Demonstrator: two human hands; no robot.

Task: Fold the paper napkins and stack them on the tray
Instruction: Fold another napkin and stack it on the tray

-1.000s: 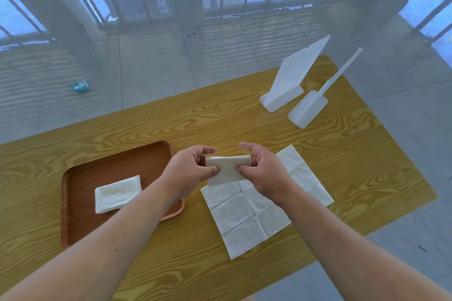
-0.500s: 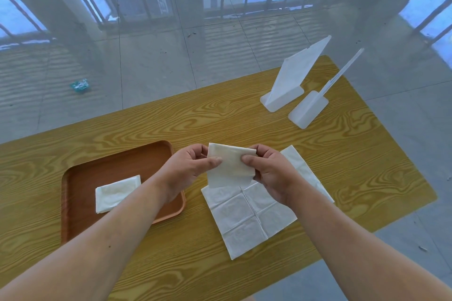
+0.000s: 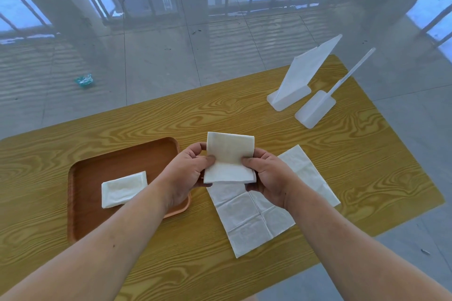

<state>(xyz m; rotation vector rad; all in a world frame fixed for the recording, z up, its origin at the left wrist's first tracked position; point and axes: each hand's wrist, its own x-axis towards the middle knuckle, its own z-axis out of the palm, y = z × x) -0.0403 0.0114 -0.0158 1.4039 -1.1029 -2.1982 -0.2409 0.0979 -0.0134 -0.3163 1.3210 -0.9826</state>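
Note:
A white folded napkin [image 3: 228,154] is held up above the table between both hands. My left hand [image 3: 187,173] pinches its left edge and my right hand [image 3: 267,176] pinches its right edge, thumbs on the front. Below the hands lies an unfolded napkin [image 3: 252,217], spread flat on the wooden table with its crease lines showing. To the left sits a brown tray [image 3: 85,215] with one folded napkin [image 3: 123,188] lying in it.
Two white plastic stands [image 3: 291,98] [image 3: 315,110] are at the table's far right. The yellow wood-grain table [image 3: 342,166] ends close on the right and at the back. A bit of teal litter [image 3: 84,80] lies on the tiled floor beyond.
The napkin in my hands was a narrow folded strip; it has opened upward into a taller rectangle and been lifted slightly. Both hands keep their grip.

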